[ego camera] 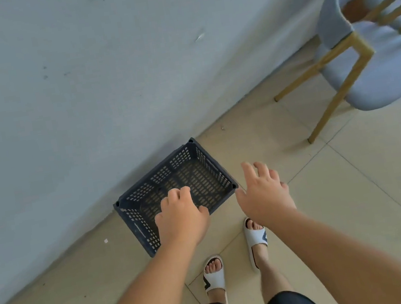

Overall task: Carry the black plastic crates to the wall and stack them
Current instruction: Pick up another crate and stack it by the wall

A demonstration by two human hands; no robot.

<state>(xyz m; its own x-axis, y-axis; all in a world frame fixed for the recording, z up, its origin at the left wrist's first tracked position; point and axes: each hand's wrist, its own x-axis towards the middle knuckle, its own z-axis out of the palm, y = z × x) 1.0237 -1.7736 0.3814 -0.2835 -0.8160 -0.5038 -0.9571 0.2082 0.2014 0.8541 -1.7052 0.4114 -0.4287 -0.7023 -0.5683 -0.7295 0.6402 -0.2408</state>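
Head view: wall (55,95) at upper left; one black crate (197,175) on the floor (354,180) against it, frame centre. Over the crate hangs the left hand (180,217), loosely curled and empty; the right hand (262,192), spread and empty, is just right of it. Likely between carries: seat the next crate corner to corner.

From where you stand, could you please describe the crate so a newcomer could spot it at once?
Follow the grey-white wall down to where it meets the tiled floor. There, ahead of the person's feet, sits a black plastic crate, open-topped and empty. Its slotted dark sides set it apart from the pale blue chair farther right.
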